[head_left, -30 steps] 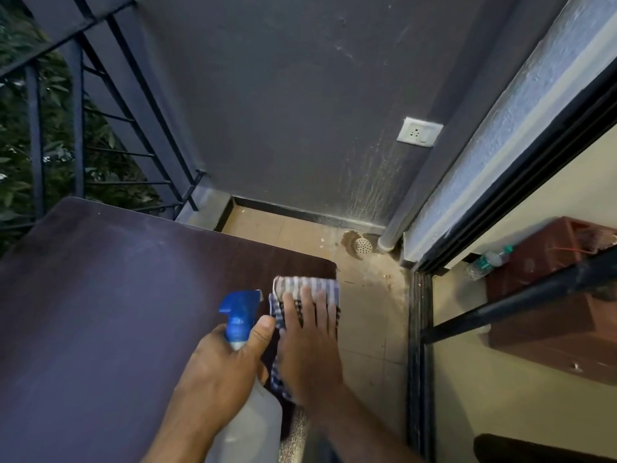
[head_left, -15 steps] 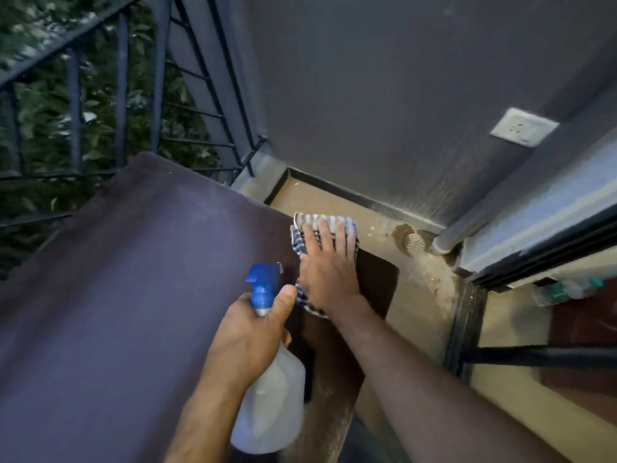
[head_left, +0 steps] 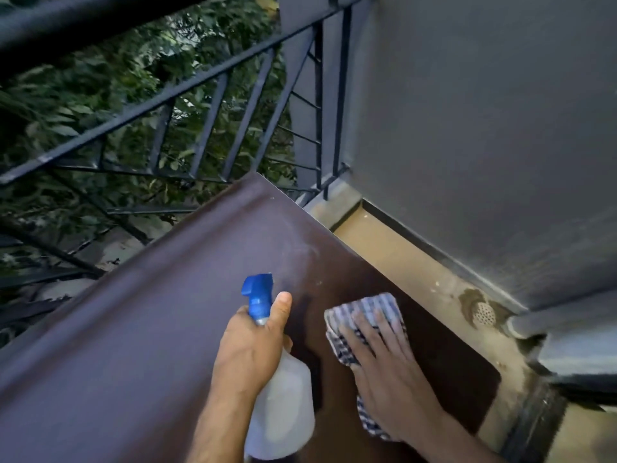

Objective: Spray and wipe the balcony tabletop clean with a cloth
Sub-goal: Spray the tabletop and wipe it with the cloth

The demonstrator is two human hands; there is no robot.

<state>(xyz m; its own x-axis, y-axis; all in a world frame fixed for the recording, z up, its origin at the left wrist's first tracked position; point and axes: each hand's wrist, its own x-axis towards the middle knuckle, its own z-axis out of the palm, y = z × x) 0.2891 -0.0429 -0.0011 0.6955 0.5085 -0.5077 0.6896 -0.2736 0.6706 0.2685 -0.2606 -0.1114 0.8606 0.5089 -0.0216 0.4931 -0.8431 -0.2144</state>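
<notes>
Spraying step — the left hand point(head_left: 248, 345) is wrapped around the white plastic spray bottle with a blue top point(head_left: 280, 406). The right hand point(head_left: 389, 369), fingers spread, presses the checked cloth point(head_left: 364, 315) flat on the dark brown surface point(head_left: 140, 329), lower middle. Next, I think — wipe the misty patch.

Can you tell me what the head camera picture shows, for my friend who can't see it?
A person's right hand presses a checked cloth flat on a dark brown tabletop, while the left hand holds a spray bottle with a blue nozzle. Behind are a black railing, leaves and a grey wall.
</notes>
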